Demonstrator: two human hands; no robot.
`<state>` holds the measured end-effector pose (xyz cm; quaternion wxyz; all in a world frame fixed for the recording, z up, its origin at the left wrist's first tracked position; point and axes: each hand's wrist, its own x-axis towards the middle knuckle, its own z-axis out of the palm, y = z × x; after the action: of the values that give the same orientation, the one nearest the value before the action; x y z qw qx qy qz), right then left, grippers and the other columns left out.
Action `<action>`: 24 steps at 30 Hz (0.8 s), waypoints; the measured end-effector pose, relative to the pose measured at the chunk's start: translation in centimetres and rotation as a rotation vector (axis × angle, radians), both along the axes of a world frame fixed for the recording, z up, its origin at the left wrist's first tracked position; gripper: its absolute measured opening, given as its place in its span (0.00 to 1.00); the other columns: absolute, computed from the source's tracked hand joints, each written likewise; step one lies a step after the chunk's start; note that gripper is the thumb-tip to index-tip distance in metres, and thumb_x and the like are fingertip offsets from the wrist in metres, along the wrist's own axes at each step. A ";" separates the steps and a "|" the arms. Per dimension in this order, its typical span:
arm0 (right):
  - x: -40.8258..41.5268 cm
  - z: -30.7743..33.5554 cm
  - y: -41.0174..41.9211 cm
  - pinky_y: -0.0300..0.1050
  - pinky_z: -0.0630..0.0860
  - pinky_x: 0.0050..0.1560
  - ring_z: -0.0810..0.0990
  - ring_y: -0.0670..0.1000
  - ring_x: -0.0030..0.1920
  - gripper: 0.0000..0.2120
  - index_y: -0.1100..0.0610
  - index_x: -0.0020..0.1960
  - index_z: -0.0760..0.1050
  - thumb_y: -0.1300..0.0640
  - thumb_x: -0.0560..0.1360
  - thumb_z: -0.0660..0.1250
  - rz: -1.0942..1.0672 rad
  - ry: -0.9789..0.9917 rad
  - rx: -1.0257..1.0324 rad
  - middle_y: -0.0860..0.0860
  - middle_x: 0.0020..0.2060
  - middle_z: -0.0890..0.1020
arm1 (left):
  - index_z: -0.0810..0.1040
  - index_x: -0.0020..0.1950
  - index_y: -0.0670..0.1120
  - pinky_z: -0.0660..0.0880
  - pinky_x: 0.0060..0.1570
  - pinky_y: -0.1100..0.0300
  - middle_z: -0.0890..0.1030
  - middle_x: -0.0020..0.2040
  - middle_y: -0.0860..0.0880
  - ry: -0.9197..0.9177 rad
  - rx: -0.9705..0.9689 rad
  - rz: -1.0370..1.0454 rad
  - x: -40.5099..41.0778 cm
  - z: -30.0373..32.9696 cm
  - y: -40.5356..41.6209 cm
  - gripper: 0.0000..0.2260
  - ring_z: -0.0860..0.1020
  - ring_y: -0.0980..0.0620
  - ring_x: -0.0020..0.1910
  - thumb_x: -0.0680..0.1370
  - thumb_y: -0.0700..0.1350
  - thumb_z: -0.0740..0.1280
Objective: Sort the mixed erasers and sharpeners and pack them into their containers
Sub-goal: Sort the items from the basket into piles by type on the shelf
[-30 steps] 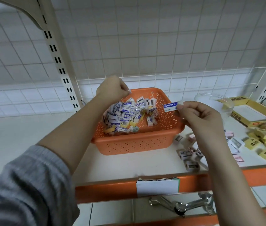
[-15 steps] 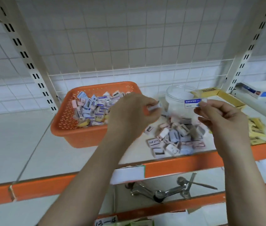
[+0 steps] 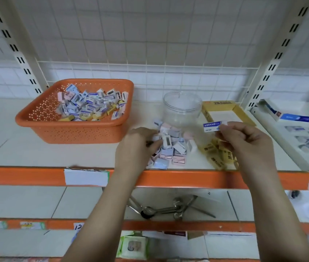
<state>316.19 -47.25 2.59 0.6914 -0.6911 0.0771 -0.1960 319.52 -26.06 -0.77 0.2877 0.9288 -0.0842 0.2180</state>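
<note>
Eraser (image 3: 214, 126) is pinched at one end by the right hand (image 3: 244, 140), above the shelf beside the jar (image 3: 182, 108). Left hand (image 3: 138, 146) rests curled at the sharpener pile (image 3: 170, 146); whether it holds anything cannot be told. Basket (image 3: 70, 129) remains full. Risk: the end-only pinch may slip, dropping the eraser among the sharpeners.

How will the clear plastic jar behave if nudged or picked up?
The clear round plastic jar looks empty, so it is probably light and would slide easily on the smooth white shelf. Wide and squat, it seems unlikely to tip. Its smooth wall may be slippery in a one-hand grip.
</note>
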 end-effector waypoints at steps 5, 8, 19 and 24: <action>-0.3 0.0 -3.0 0.44 0.77 0.49 0.79 0.51 0.40 0.01 0.54 0.43 0.81 0.59 0.73 0.71 -0.079 -0.015 0.002 0.59 0.34 0.73 | 0.82 0.56 0.47 0.73 0.46 0.60 0.83 0.52 0.49 -0.022 -0.046 -0.023 0.1 2.0 -1.6 0.10 0.80 0.49 0.49 0.76 0.43 0.66; -0.9 -0.2 -5.8 0.45 0.77 0.50 0.77 0.51 0.41 0.02 0.53 0.43 0.81 0.58 0.73 0.70 -0.202 0.002 0.014 0.59 0.37 0.75 | 0.80 0.59 0.51 0.71 0.51 0.62 0.81 0.55 0.52 0.034 -0.009 -0.122 0.7 3.6 -4.3 0.12 0.78 0.53 0.53 0.77 0.46 0.63; -1.6 -2.1 -19.5 0.44 0.75 0.42 0.77 0.49 0.34 0.02 0.58 0.42 0.80 0.61 0.72 0.69 -0.523 0.180 -0.163 0.52 0.31 0.79 | 0.82 0.56 0.47 0.75 0.52 0.58 0.83 0.52 0.50 0.099 -0.018 -0.468 0.6 4.0 -16.7 0.11 0.79 0.54 0.52 0.77 0.44 0.64; -0.6 -3.0 -23.4 0.43 0.70 0.39 0.78 0.59 0.40 0.10 0.65 0.42 0.81 0.58 0.72 0.67 -0.574 0.411 -0.518 0.63 0.39 0.82 | 0.81 0.56 0.49 0.77 0.50 0.54 0.83 0.52 0.51 0.175 -0.005 -0.497 0.7 4.0 -19.7 0.11 0.80 0.51 0.44 0.77 0.46 0.64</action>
<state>315.56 -70.61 -0.44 0.3829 -0.8170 0.3503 -0.2513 320.26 -45.76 3.19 0.3410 0.8941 -0.2841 0.0598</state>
